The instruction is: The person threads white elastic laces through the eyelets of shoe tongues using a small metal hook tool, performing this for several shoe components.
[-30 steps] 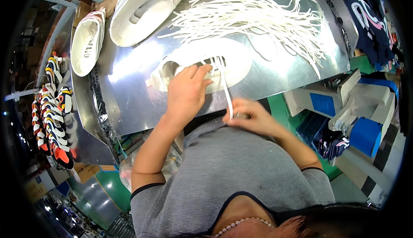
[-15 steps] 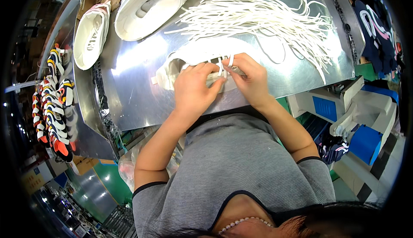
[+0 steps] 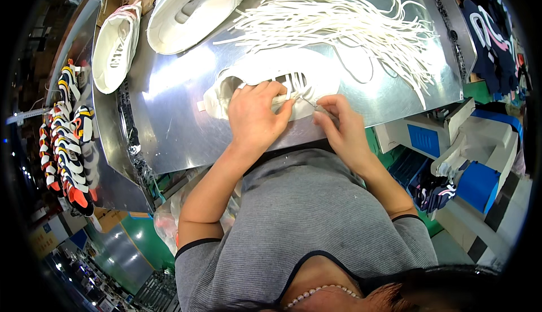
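Note:
A white shoe (image 3: 254, 69) lies on its side on the metal table in front of me, its lace holes facing me with a few white lace strands (image 3: 294, 80) across them. My left hand (image 3: 254, 109) grips the shoe at the tongue and opening, fingers on top and thumb along the near edge. Just right of it my right hand (image 3: 342, 123) pinches a thin metal tool (image 3: 306, 102), which looks like a lacing hook and reaches toward the lace holes. Whether its tip passes through a hole is too small to tell.
A heap of loose white laces (image 3: 339, 21) spreads over the far side of the metal table (image 3: 180, 126). White shoes with pink laces (image 3: 186, 16) and another white shoe (image 3: 116, 49) stand at the far left. Colourful shoes (image 3: 70, 148) hang farther left; a grey-and-blue machine (image 3: 480, 159) is at the right.
My right hand has drawn back to the right and nearer to me, away from the laces, with the thin tool now stretched toward the shoe. The left hand keeps its hold.

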A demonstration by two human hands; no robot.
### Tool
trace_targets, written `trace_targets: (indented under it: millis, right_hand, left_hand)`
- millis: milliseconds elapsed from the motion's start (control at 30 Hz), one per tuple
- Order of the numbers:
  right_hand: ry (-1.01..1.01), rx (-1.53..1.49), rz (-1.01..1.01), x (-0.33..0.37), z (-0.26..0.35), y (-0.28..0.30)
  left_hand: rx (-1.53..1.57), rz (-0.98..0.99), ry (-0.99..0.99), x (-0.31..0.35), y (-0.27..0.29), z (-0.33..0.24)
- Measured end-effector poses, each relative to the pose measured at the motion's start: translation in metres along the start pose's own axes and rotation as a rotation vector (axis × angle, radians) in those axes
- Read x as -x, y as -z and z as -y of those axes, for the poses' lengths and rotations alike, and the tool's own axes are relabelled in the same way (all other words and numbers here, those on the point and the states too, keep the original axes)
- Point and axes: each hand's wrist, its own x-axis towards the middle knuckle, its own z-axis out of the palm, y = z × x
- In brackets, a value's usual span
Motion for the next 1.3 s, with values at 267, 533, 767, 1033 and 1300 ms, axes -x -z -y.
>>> trace_targets:
  millis: [267, 533, 767, 1033, 1300]
  right_hand:
    - [-0.01, 0.083, 0.052, -0.014, -0.008, -0.003]
    - [0.09, 0.243, 0.058, -0.023, -0.009, -0.024]
    - [-0.06, 0.148, 0.278, -0.024, 0.01, -0.006]
    - [0.062, 0.209, 0.121, -0.008, -0.005, -0.018]
    - [0.555, 0.2, 0.27, -0.031, 0.044, 0.016]
  left_hand:
    - [0.02, -0.004, -0.044, 0.0, -0.001, 0.002]
    - [0.368, 0.086, 0.03, 0.011, 0.001, 0.014]
    - [0.365, 0.205, -0.096, 0.021, 0.008, 0.014]
    - [0.11, -0.013, -0.196, 0.038, 0.005, 0.004]
    - [-0.125, -0.249, -0.463, 0.048, 0.0, 0.008]
